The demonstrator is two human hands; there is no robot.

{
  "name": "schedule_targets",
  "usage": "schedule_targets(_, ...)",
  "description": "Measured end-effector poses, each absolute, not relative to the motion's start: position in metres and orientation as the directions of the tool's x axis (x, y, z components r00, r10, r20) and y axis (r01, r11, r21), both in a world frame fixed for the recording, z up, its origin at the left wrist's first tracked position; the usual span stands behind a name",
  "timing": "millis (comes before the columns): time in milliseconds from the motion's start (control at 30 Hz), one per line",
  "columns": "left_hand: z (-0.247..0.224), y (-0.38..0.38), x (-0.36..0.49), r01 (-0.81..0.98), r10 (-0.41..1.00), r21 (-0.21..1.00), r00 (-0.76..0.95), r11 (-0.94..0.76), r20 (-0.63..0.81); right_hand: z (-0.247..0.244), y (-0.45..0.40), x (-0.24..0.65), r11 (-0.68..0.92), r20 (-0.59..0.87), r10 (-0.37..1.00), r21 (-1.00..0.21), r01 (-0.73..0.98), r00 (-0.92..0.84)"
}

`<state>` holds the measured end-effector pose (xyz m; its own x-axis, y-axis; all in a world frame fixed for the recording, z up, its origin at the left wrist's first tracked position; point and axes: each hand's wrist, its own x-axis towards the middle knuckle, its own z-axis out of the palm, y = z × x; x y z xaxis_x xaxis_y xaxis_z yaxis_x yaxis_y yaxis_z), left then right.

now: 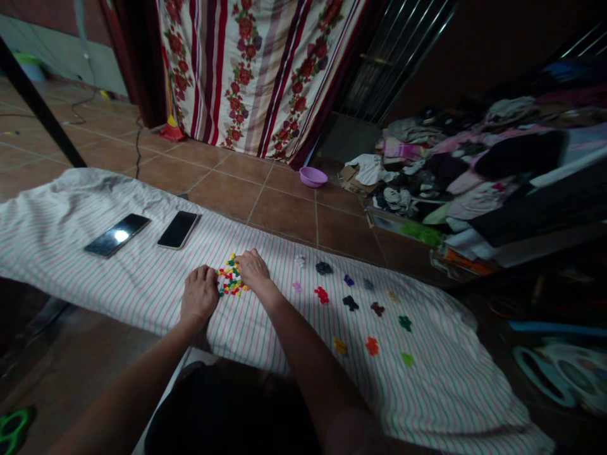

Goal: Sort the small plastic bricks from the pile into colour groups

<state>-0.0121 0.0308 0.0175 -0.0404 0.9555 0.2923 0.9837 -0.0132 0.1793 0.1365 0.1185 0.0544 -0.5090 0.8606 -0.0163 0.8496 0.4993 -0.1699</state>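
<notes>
A loose pile of small pieces [231,278] in red, yellow, green and white lies on the striped cloth [265,316] between my hands. My left hand [200,294] rests against the pile's left edge, palm down, with its fingers lying on the cloth. At the pile's upper right, my right hand [253,268] has its fingers bent together over the pieces; whatever is between the fingertips is hidden. Right of my hands are small heaps sorted by colour, among them red pieces [321,295], black pieces [351,303], orange pieces [372,345] and dark green pieces [404,323].
Two phones, one with a light reflection [111,239] and one dark [179,229], lie on the cloth at left. Beyond the cloth's far edge, a purple basin [313,177] stands on the tiled floor. Heaped clothes [408,158] fill the right; a floral curtain [256,76] hangs behind.
</notes>
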Motion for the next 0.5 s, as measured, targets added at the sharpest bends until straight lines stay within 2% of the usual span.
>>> schedule_targets(367, 0.0195, 0.0300, -0.0117, 0.983, 0.953, 0.181, -0.031, -0.025, 0.301, 0.0605, 0.1218, 0.1327, 0.455, -0.090, 0.876, -0.169, 0.874, -0.474)
schedule_targets(500, 0.0186, 0.0302, -0.0115, 0.983, 0.949, 0.184, -0.034, -0.025, 0.312, 0.0606, 0.1196, 0.1314, 0.442, -0.077, 0.883, -0.192, 0.876, -0.462)
